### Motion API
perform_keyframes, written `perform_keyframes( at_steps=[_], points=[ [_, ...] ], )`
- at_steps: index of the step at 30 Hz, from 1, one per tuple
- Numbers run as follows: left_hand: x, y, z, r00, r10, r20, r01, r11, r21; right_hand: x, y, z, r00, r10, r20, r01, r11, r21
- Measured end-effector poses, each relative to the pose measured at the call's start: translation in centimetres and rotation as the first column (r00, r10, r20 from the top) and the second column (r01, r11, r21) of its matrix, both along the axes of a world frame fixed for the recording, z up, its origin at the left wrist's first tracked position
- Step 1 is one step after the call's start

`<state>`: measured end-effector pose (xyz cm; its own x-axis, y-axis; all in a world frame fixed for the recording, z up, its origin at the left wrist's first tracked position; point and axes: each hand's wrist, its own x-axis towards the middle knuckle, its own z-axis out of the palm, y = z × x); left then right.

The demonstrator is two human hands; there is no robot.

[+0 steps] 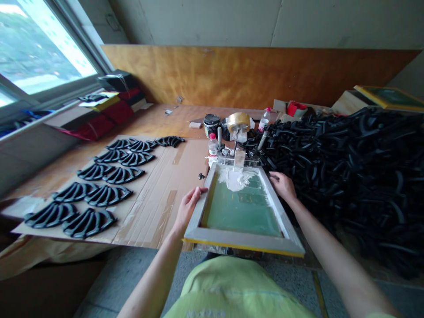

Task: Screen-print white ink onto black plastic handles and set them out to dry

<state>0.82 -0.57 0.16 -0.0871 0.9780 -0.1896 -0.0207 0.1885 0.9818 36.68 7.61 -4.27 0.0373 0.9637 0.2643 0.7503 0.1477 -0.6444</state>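
Note:
A screen frame (243,235) with green mesh lies in front of me, its far end at a metal clamp. White paste (236,180) is smeared over the far part of the mesh, where a pale squeegee blade (239,160) stands. At the frame's left side is my left hand (189,204), thumb and fingers closed at the edge; what they pinch, if anything, is hidden. My right hand (283,185) is by the frame's right side, fingers pointing inward and partly hidden behind the edge, so its grip is unclear.
Black fan-shaped parts (88,221) lie in rows on cardboard (150,207) at the left. A large heap of black parts (341,163) fills the right. Behind the frame stand a paint tub (212,125), a tape roll (238,121) and bottles (265,119).

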Motion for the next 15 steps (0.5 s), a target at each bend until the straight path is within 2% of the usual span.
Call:
perform_keyframes(
  at_steps=[2, 4, 5, 7, 9, 11, 13, 15],
  points=[
    [-0.3, -1.1, -2.9, 0.998, -0.054, -0.012, 0.053, 0.993, -0.11, -1.6, 1.8, 1.2, 0.995, 0.021, 0.097, -0.032, 0.993, 0.118],
    [-0.2, -1.5, -5.7, 0.998, -0.065, -0.014, 0.062, 0.985, -0.159, -4.5, 3.6, 2.0, 0.972, 0.097, 0.213, -0.14, 0.97, 0.196],
    [-0.1, -1.6, -7.0, 0.998, -0.059, -0.024, 0.054, 0.984, -0.168, -6.2, 4.4, 2.1, 0.95, 0.143, 0.276, -0.2, 0.961, 0.192],
    [0.1, -1.5, -9.0, 0.997, -0.046, -0.06, 0.035, 0.985, -0.169, -9.0, 5.5, 1.8, 0.893, 0.222, 0.392, -0.277, 0.956, 0.092],
    [0.2, -1.3, -10.3, 0.994, -0.054, -0.094, 0.038, 0.986, -0.161, -10.6, 5.9, 1.2, 0.839, 0.276, 0.47, -0.289, 0.956, -0.046],
    [0.0, -1.2, -11.0, 0.99, -0.074, -0.117, 0.055, 0.986, -0.154, -11.1, 5.1, 0.4, 0.804, 0.311, 0.507, -0.293, 0.949, -0.118],
    [-0.1, -1.2, -11.4, 0.989, -0.084, -0.126, 0.065, 0.987, -0.145, -10.6, 3.4, -0.1, 0.775, 0.372, 0.511, -0.369, 0.923, -0.111],
    [-0.2, -1.3, -11.6, 0.989, -0.077, -0.126, 0.059, 0.989, -0.138, -9.7, 1.3, -0.3, 0.718, 0.489, 0.494, -0.518, 0.851, -0.09]
  ],
)
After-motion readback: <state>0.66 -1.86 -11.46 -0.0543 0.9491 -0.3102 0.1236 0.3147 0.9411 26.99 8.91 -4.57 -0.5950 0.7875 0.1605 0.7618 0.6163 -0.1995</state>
